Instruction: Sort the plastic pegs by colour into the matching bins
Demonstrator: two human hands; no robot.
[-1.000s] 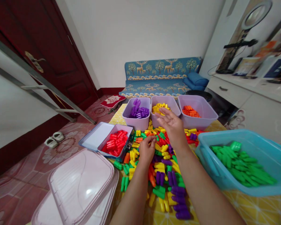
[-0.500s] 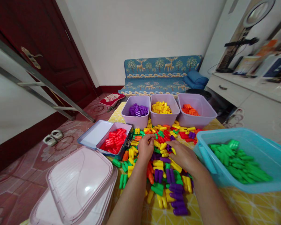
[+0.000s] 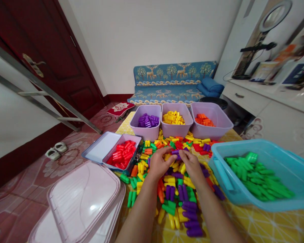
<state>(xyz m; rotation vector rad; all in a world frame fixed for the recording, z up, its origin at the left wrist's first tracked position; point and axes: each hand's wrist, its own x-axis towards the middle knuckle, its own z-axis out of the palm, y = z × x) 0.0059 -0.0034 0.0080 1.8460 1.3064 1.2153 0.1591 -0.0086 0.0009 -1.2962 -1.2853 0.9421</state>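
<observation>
Over the middle of a loose pile of coloured plastic bullet-shaped building blocks, my two hands meet. A purple block point(image 3: 176, 152) lies between their fingertips. My left hand point(image 3: 159, 164) has thumb and forefinger curved around its left end. My right hand point(image 3: 192, 165) pinches it from the right, its fingers pressed close together. Other purple blocks point(image 3: 190, 206), yellow blocks point(image 3: 174, 221) and green blocks point(image 3: 169, 206) lie below and between my forearms. Part of the pile is hidden under my hands.
Lilac bins hold purple point(image 3: 145, 133), yellow point(image 3: 177, 131) and orange point(image 3: 223, 130) blocks. Red blocks fill a hinged case point(image 3: 96, 148) at left; green ones lie in a blue tub point(image 3: 294, 162) at right. Clear lids point(image 3: 83, 199) are stacked at front left.
My hands have come together over the pile. The right hand has moved left and lifted from the blocks, and a purple block now shows between the fingertips.
</observation>
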